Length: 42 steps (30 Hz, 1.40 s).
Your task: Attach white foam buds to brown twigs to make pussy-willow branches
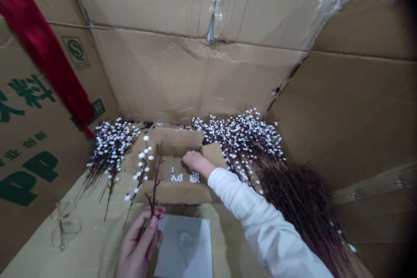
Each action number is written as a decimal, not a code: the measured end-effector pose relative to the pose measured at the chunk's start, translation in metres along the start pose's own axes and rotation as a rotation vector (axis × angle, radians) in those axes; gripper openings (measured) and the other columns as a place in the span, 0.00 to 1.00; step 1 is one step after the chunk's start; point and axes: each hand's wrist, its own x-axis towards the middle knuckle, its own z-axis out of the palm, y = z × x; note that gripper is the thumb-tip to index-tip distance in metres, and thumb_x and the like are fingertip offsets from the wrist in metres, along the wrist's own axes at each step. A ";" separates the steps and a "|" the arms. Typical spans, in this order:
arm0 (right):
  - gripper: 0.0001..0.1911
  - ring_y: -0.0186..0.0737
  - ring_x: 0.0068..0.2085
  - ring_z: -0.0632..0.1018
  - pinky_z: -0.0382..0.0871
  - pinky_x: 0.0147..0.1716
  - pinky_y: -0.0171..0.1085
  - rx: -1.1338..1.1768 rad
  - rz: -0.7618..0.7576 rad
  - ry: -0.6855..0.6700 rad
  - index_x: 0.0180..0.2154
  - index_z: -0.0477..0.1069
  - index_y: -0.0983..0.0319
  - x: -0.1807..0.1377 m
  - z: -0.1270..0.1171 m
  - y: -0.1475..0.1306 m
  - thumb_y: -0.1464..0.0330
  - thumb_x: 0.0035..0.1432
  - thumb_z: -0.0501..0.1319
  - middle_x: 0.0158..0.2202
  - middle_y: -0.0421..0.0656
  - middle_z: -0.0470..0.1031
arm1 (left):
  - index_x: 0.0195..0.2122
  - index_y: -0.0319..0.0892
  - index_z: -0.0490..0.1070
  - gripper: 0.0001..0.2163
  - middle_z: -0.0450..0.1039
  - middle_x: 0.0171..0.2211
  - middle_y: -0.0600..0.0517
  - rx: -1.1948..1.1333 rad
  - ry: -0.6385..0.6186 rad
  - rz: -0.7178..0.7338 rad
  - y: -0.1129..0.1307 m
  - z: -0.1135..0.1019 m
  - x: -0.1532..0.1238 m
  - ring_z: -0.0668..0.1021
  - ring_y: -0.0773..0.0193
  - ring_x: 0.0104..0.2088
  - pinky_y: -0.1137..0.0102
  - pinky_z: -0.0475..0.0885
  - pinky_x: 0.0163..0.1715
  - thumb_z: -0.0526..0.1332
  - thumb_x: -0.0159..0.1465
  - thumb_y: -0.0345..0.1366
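Between the thumb and fingers of my left hand stands a brown artificial twig, upright, with short bare side stems. My right hand reaches into an open cardboard box, its fingers closed together and pointing down. Whatever those fingertips hold, if anything, is hidden. Below them, white foam berries lie in the box, with a second cluster beneath my wrist. A twig with white berries slants across the box's left side, just left of the bare twig.
Berry-covered branches are heaped at the left and behind the box at the right. A thick bundle of bare brown stems lies at the right. A white board rests in front. Wire-frame glasses lie at left. Cardboard walls surround the table.
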 end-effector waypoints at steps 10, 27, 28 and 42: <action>0.13 0.39 0.39 0.79 0.77 0.37 0.41 1.268 -0.229 0.139 0.49 0.70 0.64 -0.029 -0.003 0.014 0.64 0.66 0.60 0.45 0.45 0.76 | 0.25 0.43 0.80 0.23 0.80 0.31 0.50 0.053 0.031 0.017 0.006 0.012 -0.001 0.70 0.71 0.20 0.77 0.67 0.18 0.78 0.33 0.52; 0.13 0.22 0.17 0.57 0.51 0.16 0.25 2.107 -0.242 0.180 0.27 0.69 0.65 -0.109 0.025 -0.028 0.64 0.54 0.70 0.18 0.30 0.62 | 0.28 0.42 0.80 0.23 0.79 0.31 0.52 0.061 -0.053 0.055 -0.004 0.022 -0.004 0.64 0.76 0.16 0.76 0.64 0.15 0.77 0.36 0.53; 0.15 0.21 0.17 0.56 0.49 0.16 0.25 2.104 -0.245 0.198 0.27 0.70 0.65 -0.121 0.029 -0.035 0.64 0.49 0.72 0.18 0.31 0.63 | 0.29 0.42 0.80 0.23 0.78 0.30 0.52 0.066 -0.073 0.063 -0.005 0.023 -0.004 0.62 0.77 0.15 0.76 0.63 0.15 0.77 0.38 0.53; 0.27 0.26 0.20 0.55 0.49 0.20 0.29 2.071 -0.125 0.402 0.24 0.61 0.59 -0.165 0.083 -0.082 0.50 0.40 0.74 0.18 0.29 0.58 | 0.24 0.41 0.77 0.16 0.74 0.31 0.49 0.231 -0.233 0.223 -0.028 0.017 -0.005 0.73 0.65 0.24 0.74 0.70 0.21 0.70 0.53 0.51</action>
